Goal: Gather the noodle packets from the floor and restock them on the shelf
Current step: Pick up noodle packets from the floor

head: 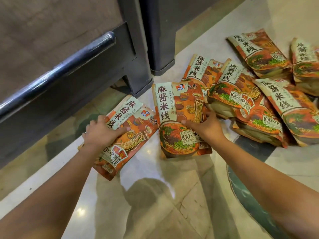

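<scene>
Orange noodle packets with large dark characters lie on the glossy tiled floor. My left hand [101, 131] grips the left edge of one packet [124, 135], thumb across its front. My right hand [205, 125] grips the right side of a second packet [176, 116] next to it, thumb on its face. Several more packets [245, 100] lie overlapping in a heap to the right, reaching the frame's right edge. The shelf's dark grey base [141, 66] stands just behind the two held packets.
A dark metal bar [57, 69] runs diagonally along the shelf unit at left. A second grey upright [162, 49] stands behind the heap. A dark curved floor inlay [250, 178] lies under my right forearm. Pale tiles stretch toward me.
</scene>
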Available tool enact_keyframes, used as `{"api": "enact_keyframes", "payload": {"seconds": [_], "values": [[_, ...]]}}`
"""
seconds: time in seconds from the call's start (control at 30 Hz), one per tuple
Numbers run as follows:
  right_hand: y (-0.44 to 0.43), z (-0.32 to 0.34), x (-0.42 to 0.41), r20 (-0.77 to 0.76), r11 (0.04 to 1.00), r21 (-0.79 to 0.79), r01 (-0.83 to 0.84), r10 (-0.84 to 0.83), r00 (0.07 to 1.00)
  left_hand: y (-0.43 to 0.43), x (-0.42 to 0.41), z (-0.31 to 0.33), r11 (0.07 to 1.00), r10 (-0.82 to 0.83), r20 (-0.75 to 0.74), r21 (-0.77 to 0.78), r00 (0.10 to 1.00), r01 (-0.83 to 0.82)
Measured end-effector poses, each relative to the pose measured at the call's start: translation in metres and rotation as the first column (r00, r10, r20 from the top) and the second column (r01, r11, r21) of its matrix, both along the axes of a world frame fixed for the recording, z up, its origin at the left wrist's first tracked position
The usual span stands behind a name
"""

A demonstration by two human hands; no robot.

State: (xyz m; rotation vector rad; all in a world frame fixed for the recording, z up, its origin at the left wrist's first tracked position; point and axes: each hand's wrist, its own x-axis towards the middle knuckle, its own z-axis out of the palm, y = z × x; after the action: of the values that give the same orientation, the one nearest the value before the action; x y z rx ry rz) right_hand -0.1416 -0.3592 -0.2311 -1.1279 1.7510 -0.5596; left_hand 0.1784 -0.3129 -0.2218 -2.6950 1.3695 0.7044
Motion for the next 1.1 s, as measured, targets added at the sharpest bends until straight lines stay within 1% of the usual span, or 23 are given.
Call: {"api": "enact_keyframes", "payload": {"seconds": [0.13,0.23,0.33,0.37,0.47,0.57,0.73,0.93,1.0,1.1], "values": [[-0.002,-0.005,0.003,0.004,1.0,0.008,-0.004,0.004,1.0,-0.003,0.016,0.009,0.992,0.073,-0.157,0.114,0.985,-0.056],[-0.01,-0.003,0.004,0.078,0.999,0.027,-0.029,0.027,0.997,0.001,0.017,0.017,0.985,0.107,-0.246,0.158,0.963,-0.069],[-0.012,0.001,0.005,0.112,0.998,0.07,-0.003,-0.005,0.994,0.007,0.009,0.022,0.985,0.164,-0.411,0.123,0.897,-0.124],[-0.011,0.004,0.006,0.136,0.997,0.082,0.009,-0.02,0.99,0.008,0.005,0.022,0.986,0.161,-0.44,0.103,0.884,-0.129],[-0.004,0.009,0.007,0.27,0.985,0.17,0.0,-0.046,0.962,0.009,-0.005,0.025,0.986,0.165,-0.493,0.072,0.854,-0.149],[0.004,0.01,0.009,0.334,0.969,0.245,-0.044,-0.042,0.941,0.012,-0.005,0.026,0.978,0.21,-0.508,0.108,0.835,-0.181],[0.015,0.008,0.005,0.375,0.973,0.23,-0.023,-0.066,0.925,0.022,0.001,0.027,0.97,0.243,-0.561,0.143,0.792,-0.196],[0.019,0.006,-0.006,0.428,0.98,0.195,0.029,-0.112,0.897,0.021,-0.003,0.037,0.983,0.181,-0.644,0.121,0.744,-0.135],[0.018,0.003,-0.014,0.462,0.975,0.219,0.04,-0.139,0.876,0.019,-0.005,0.041,0.986,0.167,-0.7,0.121,0.695,-0.115],[0.013,0.002,-0.033,0.508,0.966,0.257,0.033,-0.164,0.846,0.015,-0.009,0.046,0.977,0.213,-0.79,0.18,0.575,-0.115]]}}
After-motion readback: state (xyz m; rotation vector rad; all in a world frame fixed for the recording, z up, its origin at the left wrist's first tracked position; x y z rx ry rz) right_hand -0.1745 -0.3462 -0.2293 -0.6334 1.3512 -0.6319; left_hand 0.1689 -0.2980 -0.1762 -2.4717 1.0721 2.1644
